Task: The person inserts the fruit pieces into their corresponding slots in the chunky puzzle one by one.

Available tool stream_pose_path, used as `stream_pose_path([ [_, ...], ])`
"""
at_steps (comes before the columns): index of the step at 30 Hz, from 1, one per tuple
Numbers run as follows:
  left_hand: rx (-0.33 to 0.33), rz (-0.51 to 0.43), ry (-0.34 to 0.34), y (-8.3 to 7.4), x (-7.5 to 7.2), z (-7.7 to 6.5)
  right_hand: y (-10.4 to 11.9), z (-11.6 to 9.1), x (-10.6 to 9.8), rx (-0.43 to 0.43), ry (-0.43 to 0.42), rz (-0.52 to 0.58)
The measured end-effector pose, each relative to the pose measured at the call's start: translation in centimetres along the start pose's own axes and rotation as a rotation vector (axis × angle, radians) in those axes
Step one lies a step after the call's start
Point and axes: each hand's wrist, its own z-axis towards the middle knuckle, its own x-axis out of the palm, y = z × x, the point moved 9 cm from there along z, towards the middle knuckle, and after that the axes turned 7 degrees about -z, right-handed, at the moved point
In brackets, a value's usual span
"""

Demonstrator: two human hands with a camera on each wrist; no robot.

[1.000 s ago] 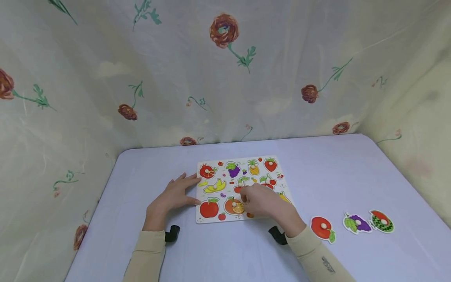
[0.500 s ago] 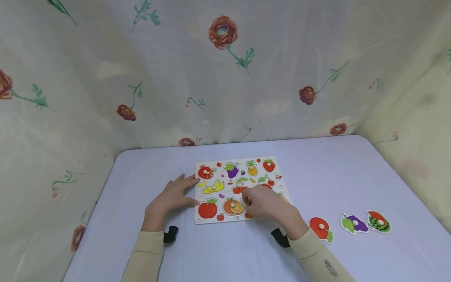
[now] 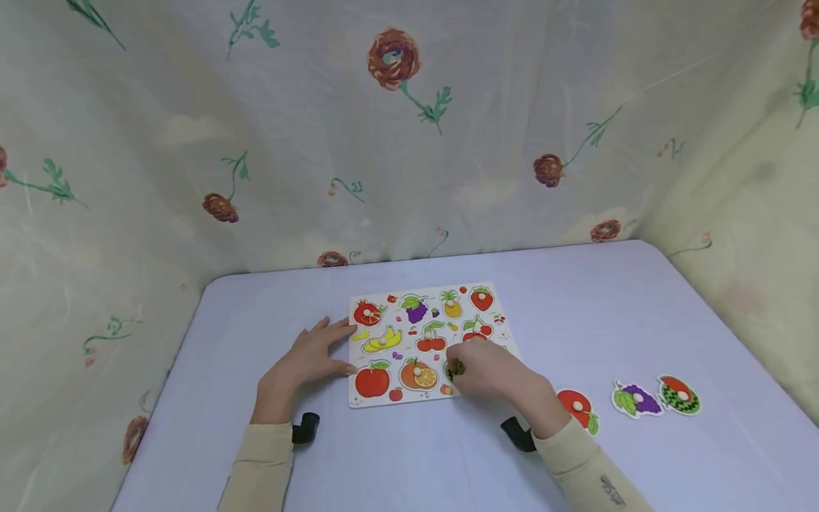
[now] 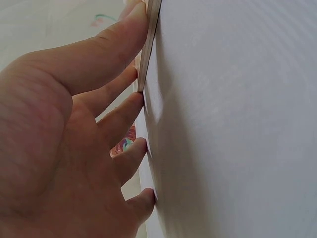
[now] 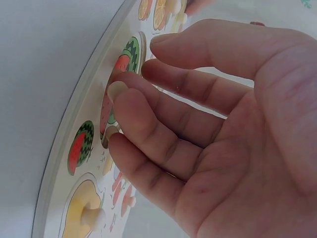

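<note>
Head view, as relayed to me: a fruit puzzle board (image 3: 407,346) lies on the pale table (image 3: 409,455) just below mid-frame. Left of centre, the left hand (image 3: 303,359) has its fingers spread, thumb and fingertips touching the board's left edge. The right hand (image 3: 489,370) reaches over the board's lower right. In the right wrist view I see its thumb apart from the lightly bent fingers, whose tips meet a watermelon piece (image 5: 128,55) on the board, upper left of that frame; whether it sits flush I cannot tell. Head view, lower right: a loose red apple piece (image 3: 574,400), partly behind the right forearm, then a grape piece (image 3: 640,400) just beside a second watermelon (image 3: 678,395).
</note>
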Motion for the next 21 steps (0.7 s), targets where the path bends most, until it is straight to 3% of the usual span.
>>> stream_pose_path([
  [21, -0.015, 0.013, 0.002, 0.2, 0.1, 0.1, -1.9, -1.4, -0.8, 0.034, -0.010, 0.023],
])
